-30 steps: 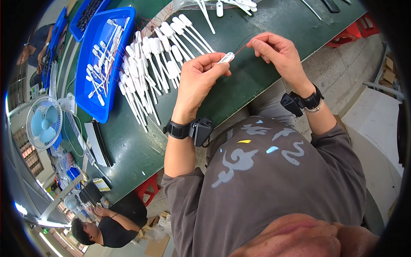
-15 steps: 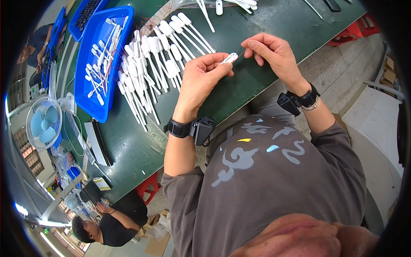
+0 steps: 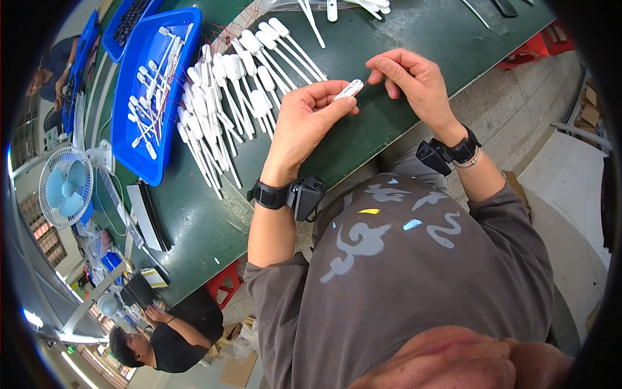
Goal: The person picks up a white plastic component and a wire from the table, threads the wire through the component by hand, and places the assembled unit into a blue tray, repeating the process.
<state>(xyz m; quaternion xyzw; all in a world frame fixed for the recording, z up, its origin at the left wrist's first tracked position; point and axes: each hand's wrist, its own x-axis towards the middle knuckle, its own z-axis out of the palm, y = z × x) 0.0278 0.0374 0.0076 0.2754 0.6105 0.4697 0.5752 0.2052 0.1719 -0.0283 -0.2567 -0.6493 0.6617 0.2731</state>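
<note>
— And the right hand (image 3: 414, 84) has come in toward the left hand (image 3: 308, 120) over the last second! The stretch of wire (image 3: 365, 85) showing between them is shorter now!

— What's the left one got?

— The white piece (image 3: 350, 89), pinched between thumb and fingers, held aslant over the desk (image 3: 201, 243), near the edge where the person is! It has shifted slightly toward the right hand too.

— And the right hand's grip?

— Thumb and forefinger pressed together at the tips, pinching the thin wire just beside the white piece! The hands themselves are apart.

— Take us along the desk!

— Left of the left hand, a spread of white long-stemmed pieces (image 3: 231, 67), overlapping, many stems pointing toward the person's edge! Next to them, farther left, a blue tray (image 3: 152, 172) holding more small white parts (image 3: 151, 150)!

— And beyond the tray?

— A fan (image 3: 65, 185) with pale blue blades, on the tray's left!
</note>
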